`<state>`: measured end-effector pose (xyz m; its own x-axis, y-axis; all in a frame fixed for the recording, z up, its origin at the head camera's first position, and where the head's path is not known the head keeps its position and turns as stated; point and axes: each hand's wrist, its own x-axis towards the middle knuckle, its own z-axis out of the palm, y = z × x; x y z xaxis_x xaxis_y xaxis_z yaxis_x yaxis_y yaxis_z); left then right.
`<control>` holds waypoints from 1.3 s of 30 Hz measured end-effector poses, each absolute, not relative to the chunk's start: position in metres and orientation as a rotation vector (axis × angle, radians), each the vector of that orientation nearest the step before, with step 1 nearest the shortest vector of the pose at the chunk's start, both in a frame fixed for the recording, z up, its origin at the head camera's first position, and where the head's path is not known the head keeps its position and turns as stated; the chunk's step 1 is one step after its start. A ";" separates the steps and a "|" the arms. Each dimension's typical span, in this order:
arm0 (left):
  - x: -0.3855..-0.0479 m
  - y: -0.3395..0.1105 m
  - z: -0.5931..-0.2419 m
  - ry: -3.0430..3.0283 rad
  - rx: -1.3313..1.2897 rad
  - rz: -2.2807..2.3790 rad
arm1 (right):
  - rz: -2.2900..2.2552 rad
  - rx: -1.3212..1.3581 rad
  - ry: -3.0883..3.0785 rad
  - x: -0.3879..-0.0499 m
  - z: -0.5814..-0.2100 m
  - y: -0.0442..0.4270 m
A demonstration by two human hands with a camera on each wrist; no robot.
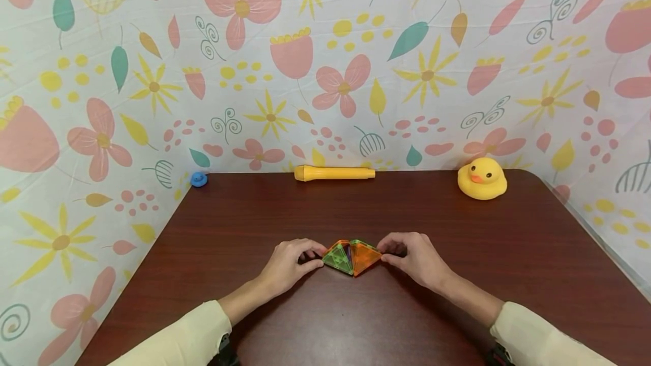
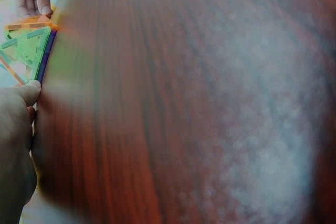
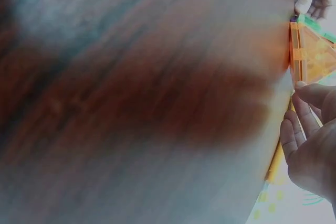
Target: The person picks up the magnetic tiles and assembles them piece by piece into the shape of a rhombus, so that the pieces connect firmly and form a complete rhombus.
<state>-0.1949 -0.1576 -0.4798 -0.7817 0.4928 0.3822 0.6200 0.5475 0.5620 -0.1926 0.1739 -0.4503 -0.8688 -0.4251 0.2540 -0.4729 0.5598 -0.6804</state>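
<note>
A small structure of see-through magnetic tiles lies mid-table in the head view. Its left front face is a green triangular tile (image 1: 338, 260), and an orange triangular tile (image 1: 364, 258) leans beside it on the right. A dark purple tile edge (image 2: 46, 59) shows along the bottom in the left wrist view. My left hand (image 1: 290, 261) pinches the left corner between thumb and fingers. At the opposite corner, my right hand (image 1: 419, 258) pinches with thumb and forefinger. The inside of the structure is mostly hidden.
Along the back edge of the brown table (image 1: 325, 321) lie a small blue duck (image 1: 199, 179), a yellow toy microphone (image 1: 335, 173) and a larger yellow duck (image 1: 482, 179). A flower-patterned cloth (image 1: 346, 27) hangs behind the table and along both sides.
</note>
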 end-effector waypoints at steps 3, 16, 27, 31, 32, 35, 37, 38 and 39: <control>-0.195 -0.158 -0.480 -2.600 -0.946 -1.051 | 1.213 0.780 -2.716 -0.193 -0.449 0.173; -0.195 -0.157 -0.479 -2.607 -0.938 -1.046 | 1.218 0.776 -2.701 -0.191 -0.442 0.169; -0.195 -0.157 -0.480 -2.609 -0.935 -1.055 | 1.269 0.794 -2.635 -0.188 -0.439 0.160; -0.195 -0.157 -0.479 -2.611 -0.936 -1.052 | 1.328 0.818 -2.641 -0.187 -0.440 0.158; -0.195 -0.157 -0.479 -2.611 -0.938 -1.050 | 1.345 0.827 -2.648 -0.187 -0.440 0.157; -0.195 -0.157 -0.479 -2.612 -0.942 -1.046 | 1.373 0.873 -2.666 -0.187 -0.440 0.153; -0.195 -0.157 -0.478 -2.615 -0.943 -1.044 | 1.375 0.913 -2.681 -0.188 -0.441 0.150; -0.195 -0.157 -0.478 -2.617 -0.942 -1.044 | 1.373 0.925 -2.695 -0.188 -0.442 0.147; -0.195 -0.157 -0.478 -2.619 -0.942 -1.044 | 1.368 0.935 -2.708 -0.189 -0.443 0.145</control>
<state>-0.1949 -0.1571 -0.4779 -0.7862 0.4953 0.3695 0.6137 0.5556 0.5610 -0.1886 0.1455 -0.4429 -0.8261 -0.5163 0.2258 -0.4880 0.4552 -0.7447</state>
